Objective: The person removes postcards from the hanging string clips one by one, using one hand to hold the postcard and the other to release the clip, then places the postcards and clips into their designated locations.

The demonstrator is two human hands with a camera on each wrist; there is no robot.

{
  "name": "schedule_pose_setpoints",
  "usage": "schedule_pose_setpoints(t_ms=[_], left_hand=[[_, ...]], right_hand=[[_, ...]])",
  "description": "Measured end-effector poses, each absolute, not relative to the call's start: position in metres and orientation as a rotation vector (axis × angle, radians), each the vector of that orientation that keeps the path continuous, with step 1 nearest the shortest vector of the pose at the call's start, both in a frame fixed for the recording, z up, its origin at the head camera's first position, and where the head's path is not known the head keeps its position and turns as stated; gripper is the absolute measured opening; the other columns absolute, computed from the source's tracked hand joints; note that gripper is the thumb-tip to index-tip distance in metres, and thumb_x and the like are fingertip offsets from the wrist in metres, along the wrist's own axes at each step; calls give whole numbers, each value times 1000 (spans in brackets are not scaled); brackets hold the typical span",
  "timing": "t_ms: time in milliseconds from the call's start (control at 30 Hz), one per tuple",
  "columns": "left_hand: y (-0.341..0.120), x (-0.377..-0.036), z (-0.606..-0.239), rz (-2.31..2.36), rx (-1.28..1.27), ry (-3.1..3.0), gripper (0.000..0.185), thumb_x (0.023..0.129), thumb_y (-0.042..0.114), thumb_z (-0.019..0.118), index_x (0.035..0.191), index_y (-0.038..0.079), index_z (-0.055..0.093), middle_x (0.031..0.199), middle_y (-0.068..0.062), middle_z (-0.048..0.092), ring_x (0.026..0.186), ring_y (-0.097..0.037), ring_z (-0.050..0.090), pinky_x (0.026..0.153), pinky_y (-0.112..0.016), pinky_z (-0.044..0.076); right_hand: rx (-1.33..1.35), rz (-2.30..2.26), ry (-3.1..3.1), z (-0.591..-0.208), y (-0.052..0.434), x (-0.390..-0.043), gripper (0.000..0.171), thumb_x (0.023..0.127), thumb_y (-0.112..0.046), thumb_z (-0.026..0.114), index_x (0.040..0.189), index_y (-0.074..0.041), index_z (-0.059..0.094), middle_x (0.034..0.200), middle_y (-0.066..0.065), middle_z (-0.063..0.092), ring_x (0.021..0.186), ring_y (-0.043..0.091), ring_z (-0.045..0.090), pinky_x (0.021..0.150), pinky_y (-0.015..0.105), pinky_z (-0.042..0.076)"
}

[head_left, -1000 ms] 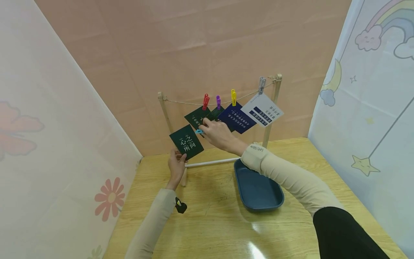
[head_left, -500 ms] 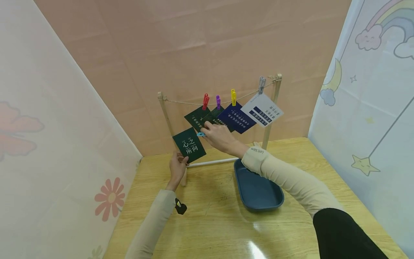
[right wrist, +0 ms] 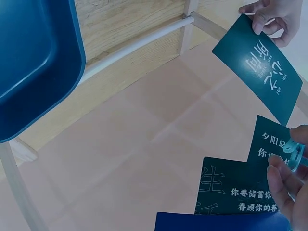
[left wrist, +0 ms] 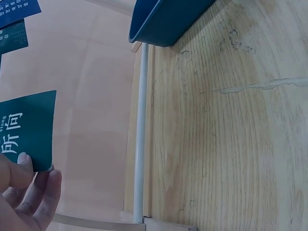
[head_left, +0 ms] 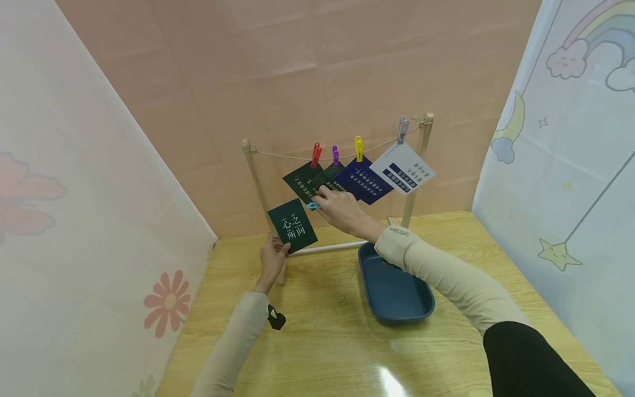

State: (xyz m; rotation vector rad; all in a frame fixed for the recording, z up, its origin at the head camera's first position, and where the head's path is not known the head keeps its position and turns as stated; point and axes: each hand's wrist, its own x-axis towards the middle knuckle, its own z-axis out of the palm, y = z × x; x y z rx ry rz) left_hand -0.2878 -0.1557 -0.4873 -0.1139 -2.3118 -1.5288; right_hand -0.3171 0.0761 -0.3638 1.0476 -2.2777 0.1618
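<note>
While the left hand (head_left: 272,259) pinches the dark green card (head_left: 292,225) by its lower corner, now slightly lower below the string (head_left: 297,156), the right hand (head_left: 342,212) stays pinching the light blue clip (head_left: 312,205) beside it, not yet clipped on.

Rack (head_left: 415,182) stands at back of bench (head_left: 327,342); string (head_left: 288,157) spans its two posts. Four cards hang pegged along string, centre to right. Tray (head_left: 397,295) on bench, before rack's right post. Left hand (head_left: 272,260) holds loose card (head_left: 292,225) below string, left of hung cards. Right hand (head_left: 342,210) with clip (head_left: 312,205) just right of it.
</note>
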Motion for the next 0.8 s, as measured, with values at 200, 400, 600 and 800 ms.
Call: schedule_pose_setpoints(t_ms=[200, 400, 600, 800], left_hand=[[-150, -285, -489, -1565, -93, -2331, 20, 90, -9, 66, 107, -9, 54, 91, -24, 63, 79, -38, 68, 64, -41, 60], [-145, -284, -492, -1620, -95, -2367, 21, 92, -8, 65, 109, -7, 53, 92, -22, 63, 81, -36, 68, 68, -45, 60], [-144, -283, -496, -1608, -92, -2384, 21, 91, -9, 65, 108, -7, 53, 94, -23, 63, 81, -36, 68, 69, -46, 60], [-145, -280, -499, -1618, -99, -2397, 20, 91, -11, 65, 106, -7, 51, 95, -25, 64, 78, -36, 67, 71, -51, 59]], right_hand=[[1054, 173, -2264, -370, 79, -318, 20, 97, -21, 67, 111, -7, 70, 98, 8, 56, 60, 15, 57, 46, 26, 47], [1049, 160, -2295, -375, 81, -317, 23, 98, -21, 65, 115, -6, 70, 96, 8, 55, 58, 15, 56, 46, 26, 47], [1047, 164, -2314, -382, 84, -316, 23, 99, -22, 65, 115, -6, 70, 100, 9, 57, 59, 16, 58, 46, 27, 48], [1052, 185, -2321, -389, 88, -317, 22, 98, -20, 65, 114, -5, 70, 99, 10, 58, 58, 16, 56, 45, 26, 47]])
